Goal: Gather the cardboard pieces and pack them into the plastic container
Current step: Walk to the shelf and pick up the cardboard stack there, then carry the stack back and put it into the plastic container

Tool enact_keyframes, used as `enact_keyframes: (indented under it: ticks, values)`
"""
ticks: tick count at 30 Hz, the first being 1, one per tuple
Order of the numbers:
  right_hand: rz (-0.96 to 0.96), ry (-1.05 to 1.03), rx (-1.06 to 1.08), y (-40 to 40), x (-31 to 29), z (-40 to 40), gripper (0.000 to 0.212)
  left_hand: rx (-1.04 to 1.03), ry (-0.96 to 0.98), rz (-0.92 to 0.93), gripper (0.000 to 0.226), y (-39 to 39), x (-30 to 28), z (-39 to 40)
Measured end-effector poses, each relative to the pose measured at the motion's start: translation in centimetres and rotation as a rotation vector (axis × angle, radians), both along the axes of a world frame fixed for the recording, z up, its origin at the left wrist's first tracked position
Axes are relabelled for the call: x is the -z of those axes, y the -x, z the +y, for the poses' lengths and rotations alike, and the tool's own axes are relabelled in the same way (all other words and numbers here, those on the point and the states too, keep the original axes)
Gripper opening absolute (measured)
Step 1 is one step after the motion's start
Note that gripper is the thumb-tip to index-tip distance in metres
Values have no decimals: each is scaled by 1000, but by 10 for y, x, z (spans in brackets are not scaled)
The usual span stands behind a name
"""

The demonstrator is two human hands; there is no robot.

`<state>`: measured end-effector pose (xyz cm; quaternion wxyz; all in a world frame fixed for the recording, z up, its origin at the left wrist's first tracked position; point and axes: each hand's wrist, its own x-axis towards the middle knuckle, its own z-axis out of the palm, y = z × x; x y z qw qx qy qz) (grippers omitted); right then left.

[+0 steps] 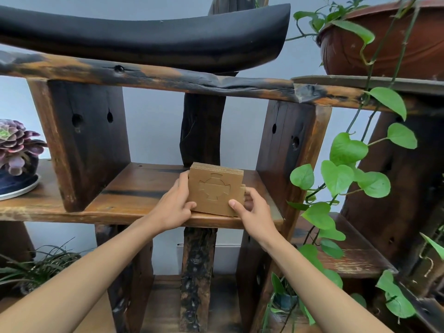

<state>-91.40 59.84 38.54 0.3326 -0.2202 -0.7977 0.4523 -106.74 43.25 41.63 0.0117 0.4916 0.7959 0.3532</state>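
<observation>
We have the cardboard stack (215, 188) standing on edge on the shelf (134, 188), left hand (174, 205) and right hand (254, 210) clamped on its two sides. It should be light and stiff, but loose sheets could fan out, so we squeeze low, thumbs in front.

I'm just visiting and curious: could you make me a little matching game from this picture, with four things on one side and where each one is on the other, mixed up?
Things:
1. cardboard pieces
2. purple succulent
3. reddish-brown pot
4. heart-leaved vine

Places:
A. top right, on the upper shelf
B. far left, on the middle shelf
C. trailing down the right side
D. standing on edge on the middle shelf, held between the left hand and the right hand

Pairs: 1-D, 2-B, 3-A, 4-C
</observation>
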Motion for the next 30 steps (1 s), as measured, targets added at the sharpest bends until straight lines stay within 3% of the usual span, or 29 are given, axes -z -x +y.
enact_keyframes:
  ticks: [9,15,30]
  values:
    - [83,94,-123,-51,15,-7,27,180,-70,-268,72,-23,18,-26]
    - [38,169,-120,-82,27,-16,24,193,-121,-478,54,-51,42,-27]
    - [-70,377,28,-167,119,-63,20,323,144,-793,56,-106,140,-39]
